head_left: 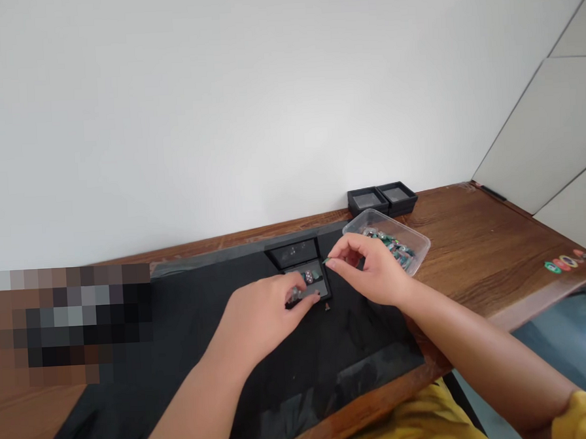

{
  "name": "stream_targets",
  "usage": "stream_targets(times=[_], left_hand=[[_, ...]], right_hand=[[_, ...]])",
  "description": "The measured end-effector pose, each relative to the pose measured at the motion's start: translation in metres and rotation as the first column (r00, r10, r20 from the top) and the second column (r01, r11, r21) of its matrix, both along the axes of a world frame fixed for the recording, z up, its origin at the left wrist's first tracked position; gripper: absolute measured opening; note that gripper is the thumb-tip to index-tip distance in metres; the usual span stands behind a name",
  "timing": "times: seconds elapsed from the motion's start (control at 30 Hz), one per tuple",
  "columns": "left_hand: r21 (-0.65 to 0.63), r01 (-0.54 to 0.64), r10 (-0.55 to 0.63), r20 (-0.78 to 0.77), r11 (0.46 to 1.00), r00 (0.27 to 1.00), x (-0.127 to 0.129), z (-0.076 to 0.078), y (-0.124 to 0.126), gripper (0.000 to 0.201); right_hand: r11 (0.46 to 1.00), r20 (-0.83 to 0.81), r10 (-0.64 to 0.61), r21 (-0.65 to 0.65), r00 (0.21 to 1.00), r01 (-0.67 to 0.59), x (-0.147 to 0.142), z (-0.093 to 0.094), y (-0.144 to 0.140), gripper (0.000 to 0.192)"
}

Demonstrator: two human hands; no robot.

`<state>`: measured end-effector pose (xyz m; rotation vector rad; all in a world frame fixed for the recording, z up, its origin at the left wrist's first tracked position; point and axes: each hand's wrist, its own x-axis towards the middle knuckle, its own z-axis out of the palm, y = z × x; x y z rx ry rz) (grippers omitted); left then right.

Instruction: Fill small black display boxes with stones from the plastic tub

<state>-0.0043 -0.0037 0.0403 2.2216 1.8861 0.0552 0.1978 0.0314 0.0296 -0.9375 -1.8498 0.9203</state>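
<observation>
Case point(328, 290) sits on the black mat point(191, 329), between the hands, lid point(299, 253) tilted up at its far side. Base looks near-square, so no clear long axis; its far-to-near sides run slightly skewed. Left hand point(263, 313) is the nearer: it comes in from the left and near side, fingers over the base, thumb by the near edge. Right hand point(371, 268) is just off the right side, fingertips level with the lid's right end.

Right: thumb and forefinger pinched on a green piece point(326, 260). Left: half curled, thumb and fingers parted; cannot tell whether it grips the case or merely steadies it. Round piece point(309, 277) lies in the base; tub point(424, 252) of pieces stands beyond the right hand.
</observation>
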Motion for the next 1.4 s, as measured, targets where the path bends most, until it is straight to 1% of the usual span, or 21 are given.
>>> stream_targets(times=[0.1, 0.2, 0.27, 0.43, 0.6, 0.8, 1.0, 1.1, 1.27, 1.4], left_hand=[[0.016, 0.038, -0.039, 0.060, 0.999, 0.997, -0.002, -0.002, 0.001, 0.025], [-0.014, 0.101, -0.100, 0.065, 0.995, 0.993, -0.002, -0.005, 0.002, 0.025], [-0.029, 0.121, -0.119, 0.060, 0.992, 0.991, -0.002, -0.006, 0.002, 0.027], [-0.026, 0.126, -0.124, 0.052, 0.992, 0.991, -0.001, -0.007, 0.001, 0.031], [0.000, 0.089, -0.088, 0.053, 0.996, 0.995, 0.003, -0.009, 0.001, 0.023], [-0.002, 0.125, -0.124, 0.061, 0.992, 0.990, 0.005, -0.011, 0.003, 0.019], [-0.022, 0.116, -0.115, 0.047, 0.993, 0.992, 0.004, -0.008, 0.002, 0.028], [0.007, 0.130, -0.130, 0.031, 0.992, 0.991, 0.004, -0.006, 0.002, 0.029], [0.075, 0.152, -0.149, -0.046, 0.985, 0.988, 0.003, -0.006, 0.003, 0.037], [0.071, 0.142, -0.138, -0.054, 0.987, 0.989, 0.002, -0.006, 0.005, 0.035]], right_hand=[[1.000, 0.010, 0.003, 0.002, 1.000, -0.003, 0.000, 0.000, 0.000, 0.009], [1.000, 0.013, 0.000, -0.006, 1.000, 0.000, 0.000, 0.000, 0.000, 0.010], [1.000, 0.008, 0.002, -0.005, 1.000, -0.002, 0.000, 0.000, 0.000, 0.010], [1.000, 0.015, 0.011, 0.003, 1.000, -0.011, -0.001, 0.002, -0.002, 0.009], [1.000, 0.029, 0.014, 0.003, 0.999, -0.014, 0.000, 0.001, -0.001, 0.009], [1.000, 0.013, 0.008, 0.004, 1.000, -0.008, 0.001, -0.004, 0.006, 0.011], [1.000, 0.004, 0.007, 0.015, 1.000, -0.007, 0.001, -0.004, 0.005, 0.010], [0.999, 0.021, 0.027, 0.024, 0.999, -0.027, 0.001, -0.001, 0.002, 0.008], [0.998, 0.059, 0.037, 0.046, 0.998, -0.040, 0.001, 0.000, 0.003, 0.007], [0.998, 0.077, 0.041, 0.046, 0.996, -0.045, 0.002, -0.004, 0.006, 0.007]])
